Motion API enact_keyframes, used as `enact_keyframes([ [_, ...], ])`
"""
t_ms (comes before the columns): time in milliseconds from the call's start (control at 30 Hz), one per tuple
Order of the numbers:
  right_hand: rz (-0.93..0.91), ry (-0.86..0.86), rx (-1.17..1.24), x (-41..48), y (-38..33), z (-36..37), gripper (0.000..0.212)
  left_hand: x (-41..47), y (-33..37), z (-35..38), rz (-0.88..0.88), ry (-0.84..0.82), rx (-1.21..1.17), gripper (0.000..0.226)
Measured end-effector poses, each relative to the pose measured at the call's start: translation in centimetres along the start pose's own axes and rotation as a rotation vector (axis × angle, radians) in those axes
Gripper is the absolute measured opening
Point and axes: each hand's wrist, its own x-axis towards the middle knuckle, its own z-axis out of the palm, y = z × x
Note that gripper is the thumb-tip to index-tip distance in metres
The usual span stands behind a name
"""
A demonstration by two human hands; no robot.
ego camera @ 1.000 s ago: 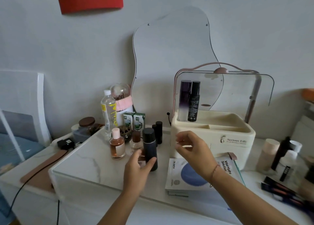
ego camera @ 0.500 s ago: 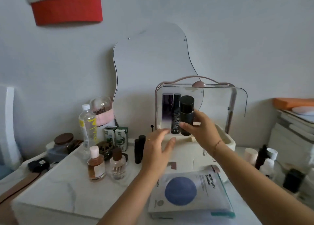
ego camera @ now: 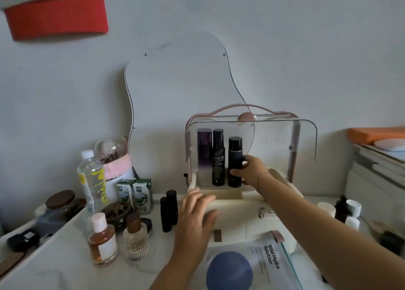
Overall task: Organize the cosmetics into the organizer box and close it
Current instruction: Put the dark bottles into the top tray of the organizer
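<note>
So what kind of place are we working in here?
Most likely a home dressing table in a bedroom: a wavy-edged mirror leans on the wall, skincare bottles and the cream organizer box crowd the white tabletop, and a wall calendar hangs above.

The cream plastic organizer box looks smooth and matt, its raised clear plastic lid glossy. The tall matt black bottle stands inside. The white marbled desk shines faintly; the amber glass bottle glints.
</note>
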Motion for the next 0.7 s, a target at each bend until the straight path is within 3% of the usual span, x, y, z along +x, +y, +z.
enact_keyframes([
  [367,-0.004,-0.086,-0.07,0.3,0.5,0.3,0.046,0.1,0.3,-0.2,-0.016,-0.018,-0.054,0.043],
  [467,0.01,-0.073,-0.162,0.2,0.4,0.3,0.038,0.1,0.4,-0.4,-0.028,-0.036,-0.033,0.039],
  [567,-0.02,0.003,-0.329,-0.9,-0.3,-0.1,0.044,0.0,0.6,-0.8,-0.034,-0.06,-0.005,0.039],
  [700,-0.228,0.193,-0.242,-5.3,-1.4,-1.9,0.041,0.2,0.6,-0.8,-0.036,-0.071,0.056,0.033],
])
